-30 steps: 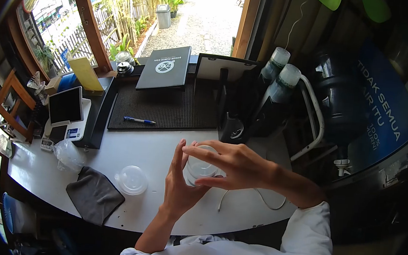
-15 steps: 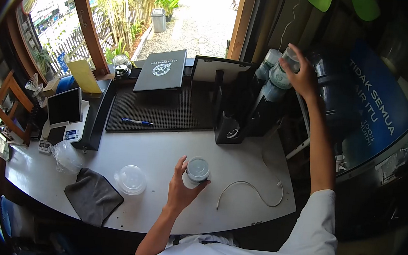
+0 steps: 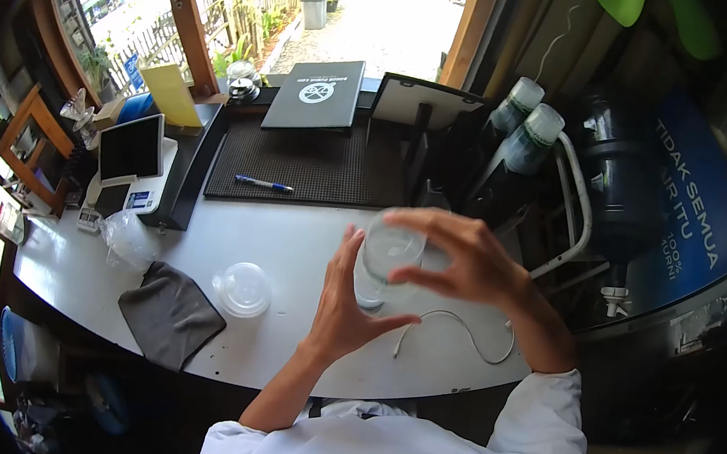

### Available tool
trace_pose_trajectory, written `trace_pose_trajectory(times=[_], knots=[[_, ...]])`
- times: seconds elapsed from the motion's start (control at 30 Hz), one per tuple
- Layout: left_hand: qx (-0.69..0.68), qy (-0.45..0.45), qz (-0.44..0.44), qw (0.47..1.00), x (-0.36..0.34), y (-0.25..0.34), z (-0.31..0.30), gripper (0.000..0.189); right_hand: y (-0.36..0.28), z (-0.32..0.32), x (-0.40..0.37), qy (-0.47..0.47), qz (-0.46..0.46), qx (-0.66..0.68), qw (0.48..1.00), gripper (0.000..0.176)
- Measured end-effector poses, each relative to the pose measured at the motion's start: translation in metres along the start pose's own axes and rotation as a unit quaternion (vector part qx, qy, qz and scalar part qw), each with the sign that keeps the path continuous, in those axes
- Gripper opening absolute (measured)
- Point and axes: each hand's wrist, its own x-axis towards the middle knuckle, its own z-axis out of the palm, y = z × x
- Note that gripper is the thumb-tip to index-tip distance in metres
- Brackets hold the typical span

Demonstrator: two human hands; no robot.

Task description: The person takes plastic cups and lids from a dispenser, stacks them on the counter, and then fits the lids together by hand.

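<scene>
My right hand grips a clear plastic cup by its side, above the white counter. Just left of and below it, my left hand has its fingers and thumb spread, with nothing clearly held. Between its thumb and fingers, part of another cup shows, mostly hidden under the held one. A stack of clear lids lies to the left, beside a folded grey cloth.
Stacked cups stand in a black holder at the back right. A white cable lies on the counter. A pen rests on the black mat. A tablet and plastic bag are at left.
My right hand has come down from the cup stacks to the counter's middle with a cup. My left hand has opened wider beside the standing cup. The view has shifted.
</scene>
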Motion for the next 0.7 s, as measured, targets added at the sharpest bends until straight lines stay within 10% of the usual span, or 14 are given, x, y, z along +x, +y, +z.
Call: trace_pose_trajectory(times=[0.2, 0.37, 0.47, 0.6, 0.7], knots=[[-0.092, -0.069, -0.152, 0.982, -0.055, -0.067, 0.04, 0.114, 0.081, -0.145, 0.041, 0.42, 0.113, 0.003, 0.901, 0.053], [-0.097, -0.055, -0.154, 0.982, -0.047, -0.057, 0.034, 0.105, 0.246, -0.21, 0.023, 0.367, 0.21, -0.332, 0.843, 0.065], [-0.089, -0.047, -0.136, 0.986, -0.037, -0.045, 0.023, 0.104, 0.297, -0.197, 0.006, 0.266, 0.3, -0.264, 0.877, 0.07], [-0.069, -0.016, -0.092, 0.993, -0.026, -0.032, 0.011, 0.105, 0.23, -0.167, 0.02, 0.27, 0.364, -0.42, 0.786, 0.074], [-0.065, 0.0, -0.07, 0.995, -0.015, -0.022, 0.007, 0.11, 0.092, -0.106, 0.034, 0.221, 0.143, -0.247, 0.932, 0.072]])
